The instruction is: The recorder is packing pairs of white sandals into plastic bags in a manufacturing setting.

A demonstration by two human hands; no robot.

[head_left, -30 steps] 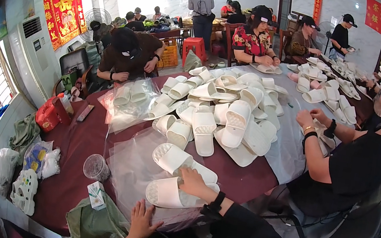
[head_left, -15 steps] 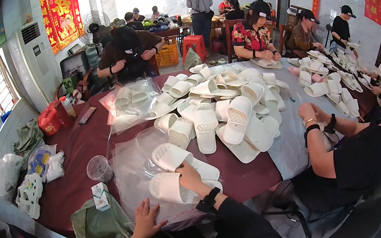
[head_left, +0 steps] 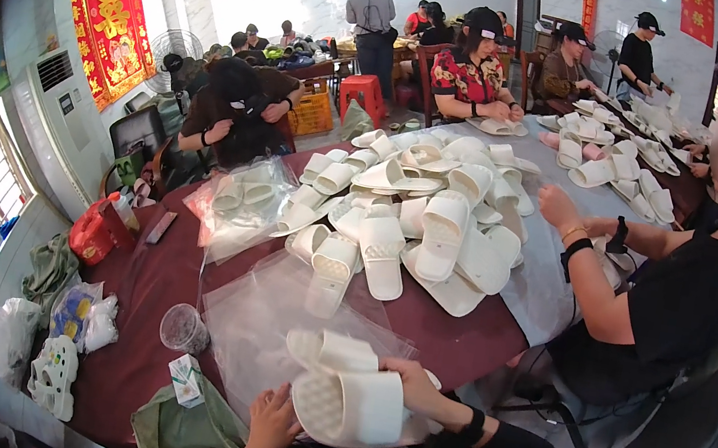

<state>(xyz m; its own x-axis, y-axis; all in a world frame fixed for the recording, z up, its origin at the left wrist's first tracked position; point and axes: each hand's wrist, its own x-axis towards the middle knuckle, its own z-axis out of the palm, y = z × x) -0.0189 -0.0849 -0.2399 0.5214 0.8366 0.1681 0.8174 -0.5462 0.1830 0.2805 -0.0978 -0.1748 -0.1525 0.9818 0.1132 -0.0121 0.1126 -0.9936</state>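
Observation:
My right hand grips a pair of white slippers by their straps, held off the table near its front edge. The soles are textured, and the toes point left. My left hand is beside the toe of the nearer slipper, fingers raised and apart, holding nothing; whether it touches the slipper is unclear. Clear plastic bags lie flat on the dark red tablecloth just beyond the slippers. Behind them rises a large heap of white slippers.
A clear tub, a small white box and green cloth are left of my hands. A red bag stands farther left. Bagged slippers lie beside the heap. On my right a person in black sits; others work across the table.
My right hand has lifted the slipper pair off the plastic bags and brought it nearer to me, to the lower edge. My left hand's fingers have drawn closer to the slippers.

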